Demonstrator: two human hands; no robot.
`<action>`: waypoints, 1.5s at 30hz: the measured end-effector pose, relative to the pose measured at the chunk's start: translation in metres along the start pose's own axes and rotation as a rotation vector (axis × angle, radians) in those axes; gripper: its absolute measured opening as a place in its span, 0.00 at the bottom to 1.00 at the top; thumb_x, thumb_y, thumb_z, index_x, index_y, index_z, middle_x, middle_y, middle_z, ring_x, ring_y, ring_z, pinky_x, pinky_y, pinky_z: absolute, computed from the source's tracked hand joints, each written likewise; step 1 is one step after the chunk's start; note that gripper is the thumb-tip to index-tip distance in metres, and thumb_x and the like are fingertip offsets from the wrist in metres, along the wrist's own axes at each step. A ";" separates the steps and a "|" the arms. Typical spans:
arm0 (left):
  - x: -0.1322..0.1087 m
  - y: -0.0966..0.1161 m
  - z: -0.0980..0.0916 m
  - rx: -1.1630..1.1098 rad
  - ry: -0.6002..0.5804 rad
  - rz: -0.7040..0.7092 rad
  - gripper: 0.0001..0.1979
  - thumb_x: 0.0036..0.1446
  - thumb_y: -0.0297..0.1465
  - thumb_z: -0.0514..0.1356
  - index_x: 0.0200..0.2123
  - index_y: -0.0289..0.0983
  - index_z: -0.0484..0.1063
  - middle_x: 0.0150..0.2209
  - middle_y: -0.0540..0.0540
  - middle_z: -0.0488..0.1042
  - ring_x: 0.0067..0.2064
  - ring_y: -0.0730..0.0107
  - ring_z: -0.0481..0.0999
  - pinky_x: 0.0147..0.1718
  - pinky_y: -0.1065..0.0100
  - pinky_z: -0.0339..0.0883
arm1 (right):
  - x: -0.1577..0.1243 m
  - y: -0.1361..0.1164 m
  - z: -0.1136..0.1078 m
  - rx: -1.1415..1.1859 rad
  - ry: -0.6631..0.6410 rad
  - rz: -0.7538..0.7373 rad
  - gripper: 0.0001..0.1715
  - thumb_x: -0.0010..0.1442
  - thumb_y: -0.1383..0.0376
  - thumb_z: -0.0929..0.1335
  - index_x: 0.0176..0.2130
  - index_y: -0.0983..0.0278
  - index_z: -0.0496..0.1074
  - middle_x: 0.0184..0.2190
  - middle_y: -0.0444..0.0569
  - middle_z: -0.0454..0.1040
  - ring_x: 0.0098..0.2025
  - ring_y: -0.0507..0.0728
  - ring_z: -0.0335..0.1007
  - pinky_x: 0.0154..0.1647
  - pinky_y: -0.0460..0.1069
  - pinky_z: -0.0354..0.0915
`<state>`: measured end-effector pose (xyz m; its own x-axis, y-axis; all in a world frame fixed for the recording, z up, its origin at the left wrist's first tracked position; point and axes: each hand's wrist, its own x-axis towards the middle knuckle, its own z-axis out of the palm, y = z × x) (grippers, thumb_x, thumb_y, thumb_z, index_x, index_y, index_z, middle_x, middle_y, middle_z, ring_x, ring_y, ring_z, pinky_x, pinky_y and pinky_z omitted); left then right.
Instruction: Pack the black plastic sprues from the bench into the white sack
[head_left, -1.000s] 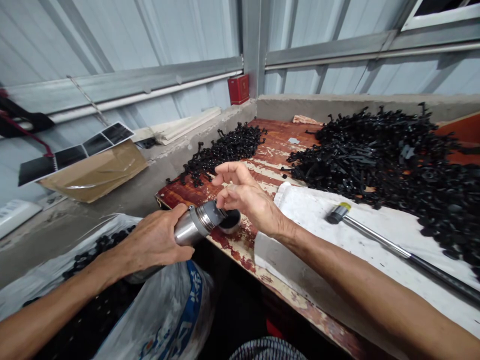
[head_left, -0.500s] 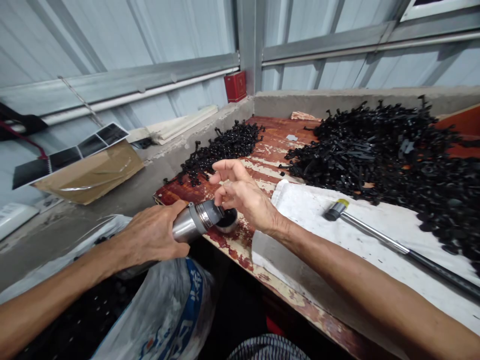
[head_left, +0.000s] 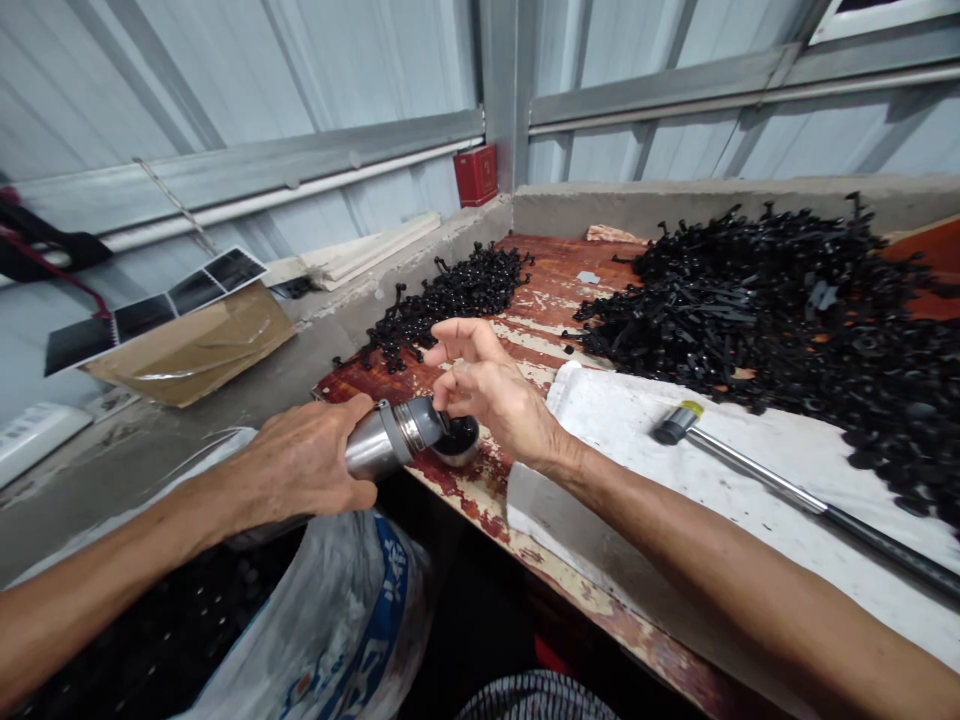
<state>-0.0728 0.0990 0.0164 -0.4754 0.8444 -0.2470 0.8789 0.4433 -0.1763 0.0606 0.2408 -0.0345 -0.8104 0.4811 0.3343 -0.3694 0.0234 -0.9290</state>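
My left hand [head_left: 311,455] is wrapped round a steel thermos flask [head_left: 371,445], which lies tilted with its dark stoppered end toward the right. Just beyond that end, a small round metal cup [head_left: 457,440] with a dark inside stands on the worn red table [head_left: 544,270]. My right hand [head_left: 499,395] is held over the cup, close to the flask's mouth, its fingers loosely curled and apart. Nothing shows between them; whether a lower fingertip touches the stopper is hard to see.
Black small parts lie in a pile [head_left: 480,280] at the back and a larger heap [head_left: 720,290] on the right. A hammer [head_left: 757,475] rests on a white cloth [head_left: 739,520]. Below left is a plastic sack [head_left: 330,610] with dark contents. A cardboard piece [head_left: 191,350] leans on the ledge.
The whole view has shifted slightly. Both hands and the flask keep nearly the same pose over the cup.
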 end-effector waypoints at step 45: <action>0.002 -0.016 0.041 -0.890 0.519 0.003 0.31 0.34 0.45 0.66 0.40 0.34 0.67 0.34 0.46 0.73 0.35 0.63 0.71 0.34 0.66 0.66 | -0.003 -0.003 -0.037 -0.514 -0.192 -0.058 0.36 0.55 0.57 0.65 0.58 0.65 0.51 0.59 0.58 0.56 0.60 0.61 0.55 0.61 0.62 0.54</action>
<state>-0.0892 0.0811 -0.0199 -0.5835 0.7779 0.2331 0.6912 0.3251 0.6454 0.0812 0.2719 -0.0386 -0.8816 0.2991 0.3651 -0.1846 0.4933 -0.8500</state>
